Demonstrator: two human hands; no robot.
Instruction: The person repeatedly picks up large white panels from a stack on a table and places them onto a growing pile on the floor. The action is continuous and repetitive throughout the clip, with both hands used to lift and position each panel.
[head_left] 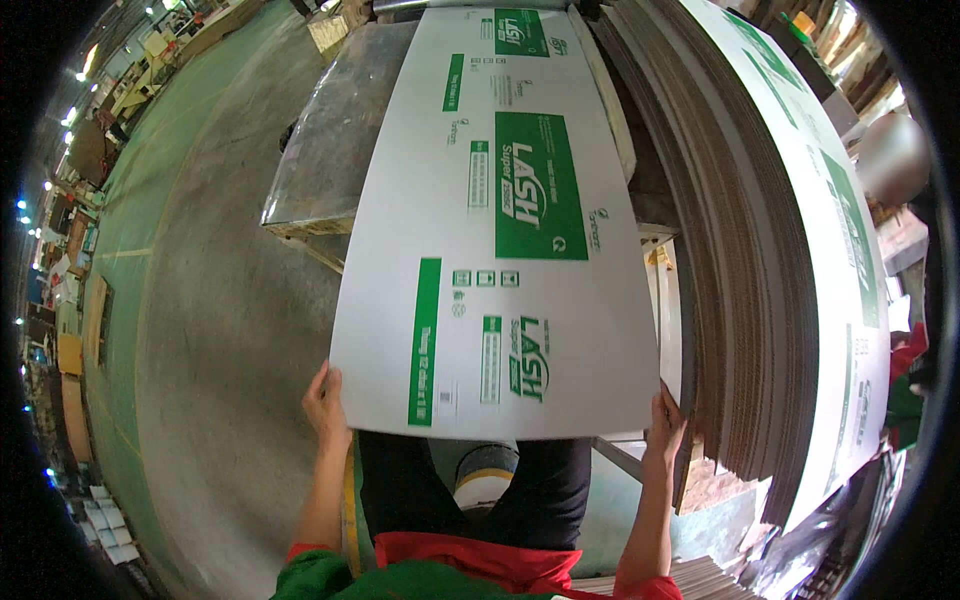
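Note:
A long white cardboard sheet with green print [380,330] stretches away from me, its near end above my lap. My left hand [325,405] grips its near left corner, thumb up along the edge. At the opposite corner my right hand [665,420] is closed on the right edge. The sheet's far part lies over a metal-topped table [330,130]. The fingers beneath the sheet are hidden.
Close on the right stands a tall stack of printed cardboard sheets [760,300]. Another person [905,390] is at the far right, behind the stack. More cardboard [700,580] lies low by my right arm. A grey and green floor [220,350] extends to the left.

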